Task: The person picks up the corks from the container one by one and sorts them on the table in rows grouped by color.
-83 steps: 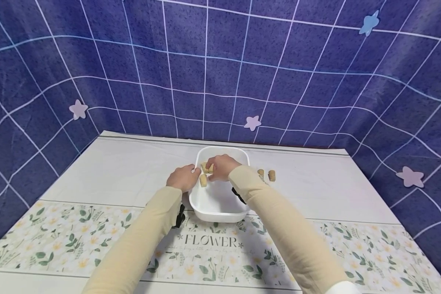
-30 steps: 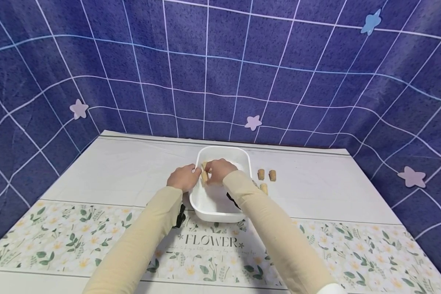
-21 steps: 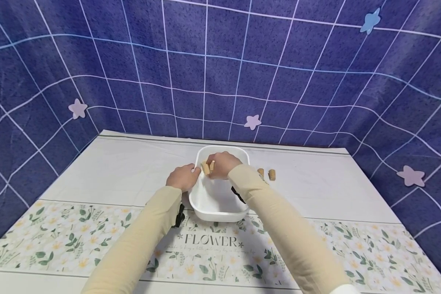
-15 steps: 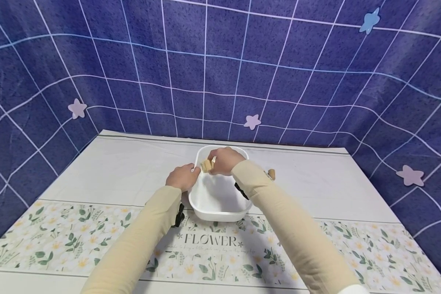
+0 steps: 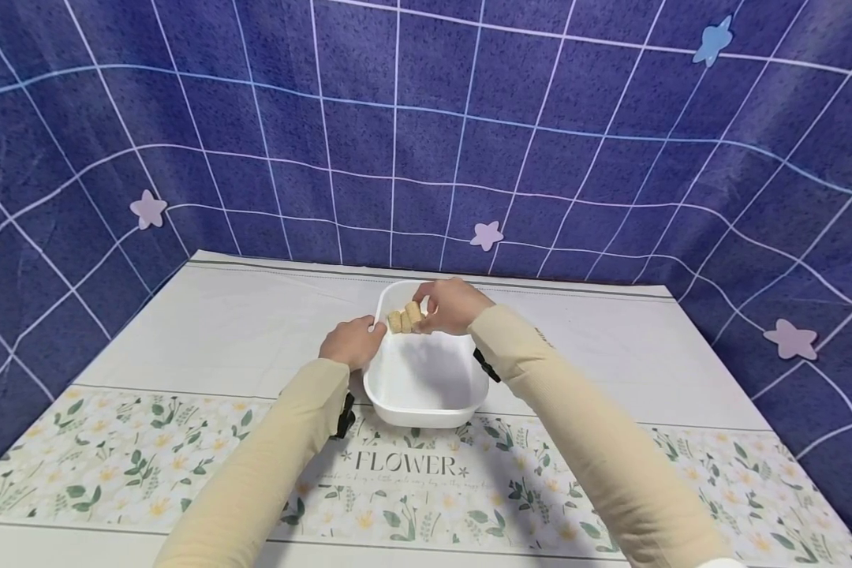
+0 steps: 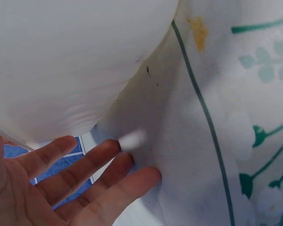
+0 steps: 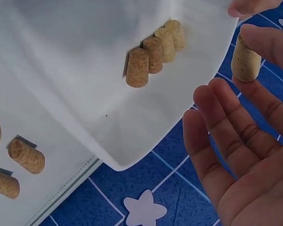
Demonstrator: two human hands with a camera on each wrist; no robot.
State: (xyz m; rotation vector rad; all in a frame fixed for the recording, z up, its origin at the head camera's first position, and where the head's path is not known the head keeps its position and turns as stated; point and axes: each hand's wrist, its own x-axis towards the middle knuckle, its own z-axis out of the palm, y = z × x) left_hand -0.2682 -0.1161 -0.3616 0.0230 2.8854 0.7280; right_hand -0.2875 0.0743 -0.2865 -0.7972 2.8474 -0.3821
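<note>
A white plastic tub (image 5: pixel 426 416) stands on the table. At its left rim, my left hand (image 5: pixel 352 343) holds on, thumb over the edge and the other fingers outside; in the left wrist view those fingers (image 6: pixel 85 174) lie along the outer wall. Over the tub's far part, my right hand (image 5: pixel 453 306) pinches a cork (image 7: pixel 245 61) between thumb and forefinger, with the remaining fingers loosely extended. Below it, several corks (image 7: pixel 153 54) stand side by side in a row on the tub's floor, near the far end.
Outside the tub, three more corks (image 7: pixel 26 155) lie on the white tablecloth; the right sleeve (image 5: pixel 539 379) hides them in the head view. A floral band (image 5: pixel 412 505) crosses the cloth's near part. Behind the table hangs a blue gridded curtain (image 5: pixel 426 158) with star shapes.
My right hand has drawn back to the right from the tub's left side, holding a cork. Corks that were scattered now stand close together. The left hand keeps its place.
</note>
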